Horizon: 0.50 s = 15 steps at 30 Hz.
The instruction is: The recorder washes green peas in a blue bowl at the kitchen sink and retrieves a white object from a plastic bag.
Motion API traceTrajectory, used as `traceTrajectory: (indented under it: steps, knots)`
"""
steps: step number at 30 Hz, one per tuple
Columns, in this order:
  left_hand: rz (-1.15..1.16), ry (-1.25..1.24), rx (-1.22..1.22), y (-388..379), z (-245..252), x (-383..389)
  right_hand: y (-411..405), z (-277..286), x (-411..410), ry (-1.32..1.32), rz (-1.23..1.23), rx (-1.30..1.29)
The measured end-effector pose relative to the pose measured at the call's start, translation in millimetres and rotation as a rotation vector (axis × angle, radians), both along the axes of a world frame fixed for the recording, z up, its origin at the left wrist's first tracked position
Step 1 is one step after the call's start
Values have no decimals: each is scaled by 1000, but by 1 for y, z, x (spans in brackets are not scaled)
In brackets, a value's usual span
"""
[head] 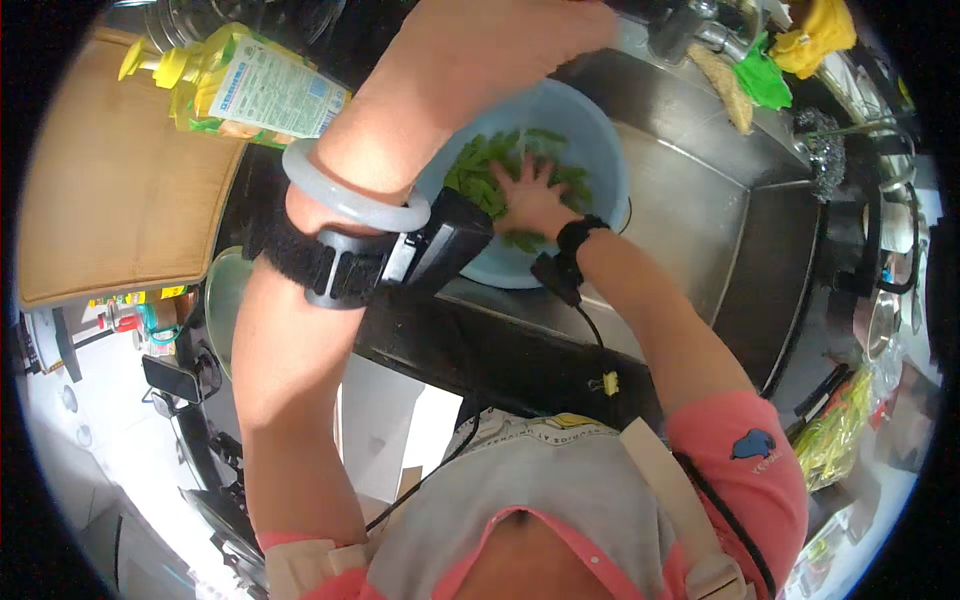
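Note:
My right hand [534, 201] is spread flat in a light blue plastic basin [616, 161], palm down with its fingers apart. Under and around it lie green pods [480, 172], apparently in water. The basin sits in the left part of a stainless steel sink [675, 232]. My left hand [517, 37] reaches across above the basin towards the faucet [679, 30]. Its fingers are blurred and partly cut off by the top edge, so whether they touch anything is hidden. A pale bangle [352, 199] and a strapped black device [450, 244] circle the left wrist.
A yellow-green pump bottle of detergent [270, 90] stands beside my left forearm, near a wooden board [127, 180]. Green [763, 75] and yellow cloths [817, 37] and a steel wool scourer [821, 154] line the sink's far right edge. A cable [592, 326] hangs from my right wrist.

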<state>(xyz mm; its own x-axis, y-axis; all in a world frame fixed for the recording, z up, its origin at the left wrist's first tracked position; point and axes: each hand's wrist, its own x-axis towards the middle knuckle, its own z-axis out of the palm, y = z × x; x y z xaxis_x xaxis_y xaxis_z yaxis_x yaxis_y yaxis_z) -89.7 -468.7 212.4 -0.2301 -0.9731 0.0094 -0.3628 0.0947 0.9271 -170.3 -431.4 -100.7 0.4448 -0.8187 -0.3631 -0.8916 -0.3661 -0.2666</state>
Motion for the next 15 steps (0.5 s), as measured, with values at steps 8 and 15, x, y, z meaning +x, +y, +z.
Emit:
traceTrajectory:
  steps: [8,15]
  knots:
    - [-112,-9,-65,-1,12,9,-61,-1,-26,9,108,61]
    - [-105,-32,40,-8,13,6,-8,18,21,-53,350,-150]
